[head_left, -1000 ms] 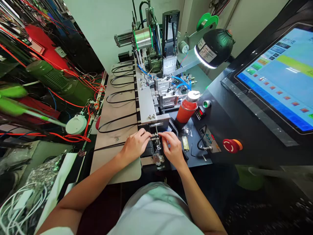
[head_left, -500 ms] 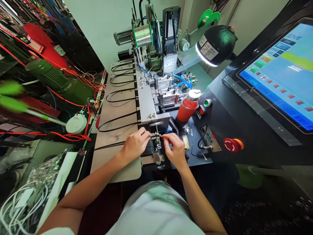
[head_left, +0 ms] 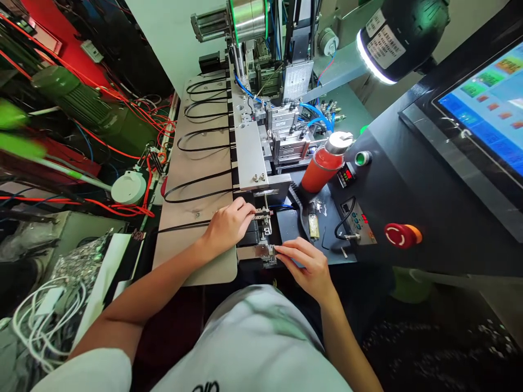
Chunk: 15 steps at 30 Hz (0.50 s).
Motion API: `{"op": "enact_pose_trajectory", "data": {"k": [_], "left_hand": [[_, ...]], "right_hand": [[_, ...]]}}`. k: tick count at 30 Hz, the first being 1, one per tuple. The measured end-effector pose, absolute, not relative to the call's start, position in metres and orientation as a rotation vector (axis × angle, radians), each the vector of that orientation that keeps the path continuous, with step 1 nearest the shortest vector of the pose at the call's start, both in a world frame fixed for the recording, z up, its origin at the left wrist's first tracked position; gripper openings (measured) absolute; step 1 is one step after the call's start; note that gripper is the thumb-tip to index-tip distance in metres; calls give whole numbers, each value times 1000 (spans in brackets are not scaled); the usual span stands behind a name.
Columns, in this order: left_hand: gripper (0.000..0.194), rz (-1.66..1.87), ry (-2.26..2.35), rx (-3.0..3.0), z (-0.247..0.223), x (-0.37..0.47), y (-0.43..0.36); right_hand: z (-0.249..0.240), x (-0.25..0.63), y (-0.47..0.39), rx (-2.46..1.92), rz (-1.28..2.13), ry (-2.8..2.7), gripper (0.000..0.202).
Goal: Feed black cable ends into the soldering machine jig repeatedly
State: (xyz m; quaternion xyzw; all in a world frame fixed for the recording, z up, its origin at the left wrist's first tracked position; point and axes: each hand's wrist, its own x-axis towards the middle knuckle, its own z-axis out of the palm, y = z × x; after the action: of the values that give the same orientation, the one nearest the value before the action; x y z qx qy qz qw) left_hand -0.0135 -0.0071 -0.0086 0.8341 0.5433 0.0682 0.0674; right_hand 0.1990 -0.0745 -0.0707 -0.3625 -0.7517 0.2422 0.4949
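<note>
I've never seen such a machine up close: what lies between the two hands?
In the head view, small metal fittings lie between the left hand and the right hand, too small to name.

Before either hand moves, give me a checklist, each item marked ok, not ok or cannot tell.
1. Cable running into the left hand, which is pinched: ok.
2. Right hand at the front block: ok; whether it touches: cannot tell.
3. Lamp lit: ok.
4. Bottle capped and apart from both hands: ok.
5. Red button uncovered: ok; whether pressed: cannot tell.
6. No loose items beside the machine: not ok, a yellowish piece lies there.
</note>
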Motion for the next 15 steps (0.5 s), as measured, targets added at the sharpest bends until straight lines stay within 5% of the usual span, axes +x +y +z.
{"op": "enact_pose_trajectory", "data": {"k": [15], "left_hand": [[10,118,1681,2479,-4,-11,-8]], "right_hand": [[-58,219,-95,-1073,521,-1620,24]]}}
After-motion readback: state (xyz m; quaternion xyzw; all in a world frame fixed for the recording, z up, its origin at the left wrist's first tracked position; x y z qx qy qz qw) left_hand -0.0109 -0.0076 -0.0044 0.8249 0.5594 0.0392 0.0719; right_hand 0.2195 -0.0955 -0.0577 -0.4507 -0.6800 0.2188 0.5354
